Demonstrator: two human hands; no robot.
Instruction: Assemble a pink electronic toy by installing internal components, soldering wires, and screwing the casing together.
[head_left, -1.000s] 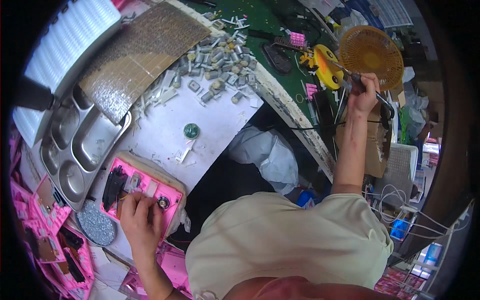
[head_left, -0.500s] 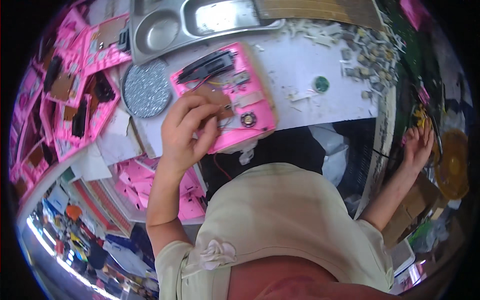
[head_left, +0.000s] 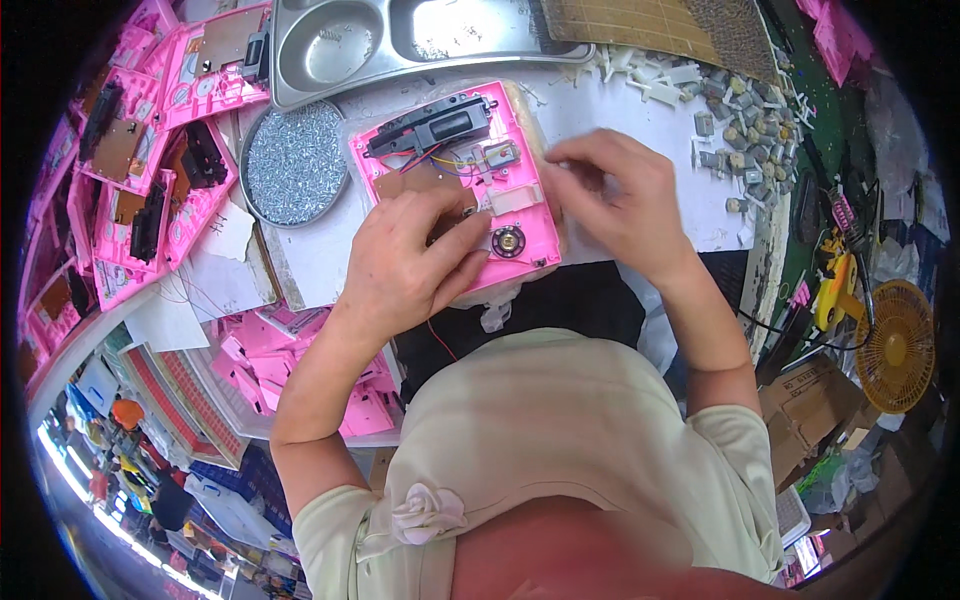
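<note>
A pink plastic casing (head_left: 535,240) lies on the table in front of me. It holds a black speaker box (head_left: 440,127), a brown circuit board (head_left: 420,180), thin wires and a round black part with a metal centre (head_left: 508,241). My left hand (head_left: 408,255) rests over the board's lower edge, thumb and fingers closed together near a small metal piece; whatever they pinch is hidden. Beside the casing's right edge is my right hand (head_left: 625,200), slightly blurred, its fingers bent and thumb apart, with nothing visible in it.
A round tray (head_left: 248,190) of small screws and a steel compartment tray (head_left: 290,95) stand behind. Pink casings (head_left: 120,250) pile up at left. Small motors (head_left: 740,130) and white plastic pieces (head_left: 655,85) lie at right. Beyond the table edge are a yellow gun-shaped tool (head_left: 835,290) and a fan (head_left: 895,345).
My right hand has left the yellow tool at the far right and come to the casing's right edge. The left hand remains over the board, its fingers lower and closer together.
</note>
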